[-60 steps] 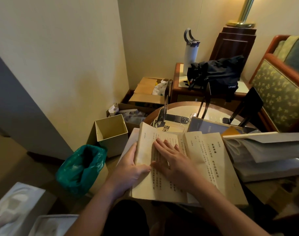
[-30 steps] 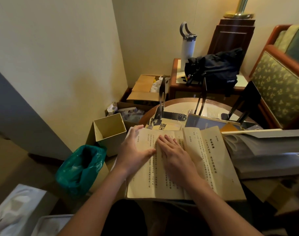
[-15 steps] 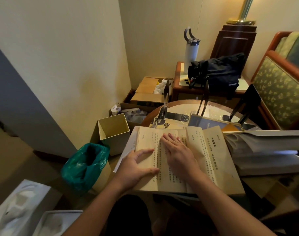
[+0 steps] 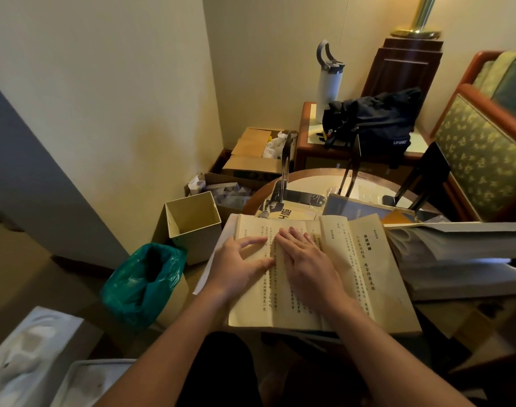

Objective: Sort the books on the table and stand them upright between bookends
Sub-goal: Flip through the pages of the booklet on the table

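An open yellowed book (image 4: 365, 268) with vertical print lies on the near side of the round table (image 4: 318, 179). My left hand (image 4: 236, 267) rests on its left page with fingers spread. My right hand (image 4: 305, 261) lies flat on the pages near the spine. Behind the book lie a cream book with black print (image 4: 289, 214), a blue book (image 4: 359, 210) and an orange one (image 4: 396, 217). Black metal bookends (image 4: 286, 171) (image 4: 351, 168) (image 4: 421, 177) stand at the back of the table. To the right is a stack of thick open books (image 4: 459, 254).
A cream square bin (image 4: 192, 224) and a green-bagged bin (image 4: 142, 280) stand on the floor to the left. Cardboard boxes (image 4: 254, 154) sit by the wall. A side table holds a white bottle (image 4: 328, 80) and dark bag (image 4: 371, 118). A patterned armchair (image 4: 483, 154) is right.
My left hand has let go of the book's left edge and come onto the page with fingers spread. My right hand stays flat near the spine.
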A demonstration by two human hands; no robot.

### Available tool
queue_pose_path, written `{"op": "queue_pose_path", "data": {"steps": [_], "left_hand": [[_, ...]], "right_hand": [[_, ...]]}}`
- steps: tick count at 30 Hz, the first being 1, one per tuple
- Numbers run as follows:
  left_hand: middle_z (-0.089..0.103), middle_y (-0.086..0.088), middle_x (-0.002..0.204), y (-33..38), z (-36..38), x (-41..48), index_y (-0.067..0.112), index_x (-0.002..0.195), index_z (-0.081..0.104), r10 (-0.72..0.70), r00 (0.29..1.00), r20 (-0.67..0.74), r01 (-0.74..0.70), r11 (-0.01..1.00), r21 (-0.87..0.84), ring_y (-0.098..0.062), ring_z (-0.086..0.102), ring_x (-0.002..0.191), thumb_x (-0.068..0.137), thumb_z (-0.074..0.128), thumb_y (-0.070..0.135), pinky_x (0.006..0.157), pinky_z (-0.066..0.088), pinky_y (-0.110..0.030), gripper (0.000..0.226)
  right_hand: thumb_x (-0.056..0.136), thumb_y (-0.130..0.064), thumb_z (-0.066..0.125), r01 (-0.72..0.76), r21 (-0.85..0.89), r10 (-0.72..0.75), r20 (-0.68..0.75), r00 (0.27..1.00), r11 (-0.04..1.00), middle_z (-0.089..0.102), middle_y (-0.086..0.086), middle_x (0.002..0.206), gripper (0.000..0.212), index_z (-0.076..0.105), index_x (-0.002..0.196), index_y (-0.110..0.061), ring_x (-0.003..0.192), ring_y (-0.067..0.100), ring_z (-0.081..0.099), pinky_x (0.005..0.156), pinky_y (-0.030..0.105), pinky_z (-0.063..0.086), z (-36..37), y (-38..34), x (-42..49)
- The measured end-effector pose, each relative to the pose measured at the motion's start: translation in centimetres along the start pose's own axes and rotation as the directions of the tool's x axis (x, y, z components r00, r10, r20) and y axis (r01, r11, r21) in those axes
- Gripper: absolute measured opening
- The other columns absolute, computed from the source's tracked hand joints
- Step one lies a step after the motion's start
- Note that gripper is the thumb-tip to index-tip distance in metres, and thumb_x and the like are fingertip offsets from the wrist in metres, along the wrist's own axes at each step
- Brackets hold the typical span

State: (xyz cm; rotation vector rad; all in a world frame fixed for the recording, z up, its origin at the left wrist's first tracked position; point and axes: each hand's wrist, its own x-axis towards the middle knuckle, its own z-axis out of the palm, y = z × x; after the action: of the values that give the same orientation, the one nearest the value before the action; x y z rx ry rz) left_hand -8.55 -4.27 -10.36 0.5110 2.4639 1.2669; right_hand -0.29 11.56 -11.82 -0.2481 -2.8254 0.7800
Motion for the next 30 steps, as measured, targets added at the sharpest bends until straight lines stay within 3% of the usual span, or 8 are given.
{"op": "queue_pose_path", "data": {"steps": [10, 13, 18, 23, 25, 27, 29, 30], "left_hand": [[0.041, 0.01, 0.13, -1.3, -1.0, -6.2, 0.049, 0.131, 0.057, -0.025, 0.989, 0.149, 0.024, 1.0, 0.006, -0.018, 0.035, 0.131, 0.07, 0.087, 0.043, 0.107, 0.047, -0.046, 0.068], [0.04, 0.009, 0.131, -1.4, -0.9, -6.4, 0.05, 0.13, 0.057, -0.057, 0.983, 0.173, 0.073, 0.994, -0.086, -0.022, 0.036, 0.132, 0.071, 0.088, 0.036, 0.104, 0.049, -0.046, 0.068], [0.041, 0.007, 0.134, -1.6, -0.5, -6.4, 0.052, 0.124, 0.059, -0.057, 0.984, 0.169, 0.095, 0.969, -0.228, -0.019, 0.041, 0.128, 0.07, 0.089, 0.029, 0.094, 0.054, -0.036, 0.066], [0.05, 0.012, 0.132, -2.2, -0.3, -6.2, 0.05, 0.125, 0.061, -0.01, 0.987, 0.163, 0.061, 0.948, -0.312, -0.007, 0.052, 0.118, 0.068, 0.091, 0.025, 0.083, 0.053, -0.021, 0.069], [0.051, 0.014, 0.13, -2.2, -0.2, -6.4, 0.046, 0.127, 0.06, 0.008, 0.987, 0.16, 0.048, 0.939, -0.34, 0.001, 0.051, 0.109, 0.07, 0.089, 0.02, 0.076, 0.05, -0.015, 0.069], [0.05, 0.013, 0.131, -2.2, -0.2, -6.4, 0.047, 0.127, 0.058, 0.015, 0.987, 0.159, 0.044, 0.932, -0.36, -0.001, 0.052, 0.109, 0.072, 0.088, 0.019, 0.073, 0.053, -0.016, 0.069], [0.049, 0.013, 0.133, -2.2, -0.2, -6.4, 0.05, 0.127, 0.056, 0.018, 0.99, 0.143, 0.035, 0.933, -0.359, -0.009, 0.052, 0.117, 0.072, 0.088, 0.021, 0.073, 0.055, -0.019, 0.069], [0.048, 0.013, 0.134, -2.2, -0.3, -6.4, 0.052, 0.127, 0.056, 0.023, 0.991, 0.131, 0.025, 0.935, -0.354, -0.012, 0.05, 0.121, 0.072, 0.088, 0.023, 0.075, 0.055, -0.02, 0.07]], "right_hand": [[0.108, -0.026, 0.028, 0.015, -0.065, -0.013, 0.037, 0.999, 0.998, 0.014, -0.01, 0.164, 0.049, 0.022, 0.157, -0.025, 0.143, 0.001, -0.005, 0.117, 0.024, -0.005, -1.0, -1.3, -0.3], [0.107, -0.028, 0.029, 0.046, -0.193, -0.037, 0.054, 0.998, 0.98, 0.015, -0.005, 0.165, 0.049, 0.023, 0.156, -0.026, 0.15, 0.014, -0.002, 0.121, 0.036, -0.006, -1.1, -1.6, -0.7], [0.098, -0.04, 0.044, -0.008, -0.402, -0.006, -0.034, 0.999, 0.916, 0.029, 0.004, 0.162, 0.045, 0.049, 0.142, -0.03, 0.153, 0.03, 0.007, 0.122, 0.054, -0.009, -2.8, -1.3, -3.0], [0.077, -0.03, 0.066, -0.141, -0.475, 0.054, -0.193, 0.98, 0.869, 0.021, 0.014, 0.163, 0.069, 0.048, 0.144, -0.03, 0.151, 0.039, 0.003, 0.116, 0.068, -0.008, -5.5, -0.8, -5.6], [0.079, -0.02, 0.065, -0.205, -0.369, 0.121, -0.238, 0.964, 0.907, 0.006, 0.012, 0.166, 0.082, 0.031, 0.154, -0.032, 0.152, 0.038, -0.004, 0.118, 0.067, -0.003, -6.2, -0.8, -6.6], [0.083, -0.011, 0.062, -0.291, -0.085, 0.27, -0.195, 0.943, 0.953, 0.001, 0.004, 0.167, 0.093, 0.012, 0.158, -0.035, 0.153, 0.033, 0.0, 0.119, 0.062, 0.021, -6.9, -1.0, -7.6], [0.086, -0.009, 0.065, -0.359, 0.259, 0.392, -0.085, 0.916, 0.897, 0.024, -0.002, 0.158, 0.098, 0.004, 0.158, -0.038, 0.143, 0.031, 0.034, 0.101, 0.05, 0.051, -7.2, -0.8, -8.4], [0.087, -0.01, 0.067, -0.385, 0.387, 0.425, -0.022, 0.905, 0.838, 0.033, -0.007, 0.146, 0.099, 0.004, 0.157, -0.04, 0.129, 0.026, 0.051, 0.089, 0.044, 0.059, -7.4, -0.8, -8.7]]}}
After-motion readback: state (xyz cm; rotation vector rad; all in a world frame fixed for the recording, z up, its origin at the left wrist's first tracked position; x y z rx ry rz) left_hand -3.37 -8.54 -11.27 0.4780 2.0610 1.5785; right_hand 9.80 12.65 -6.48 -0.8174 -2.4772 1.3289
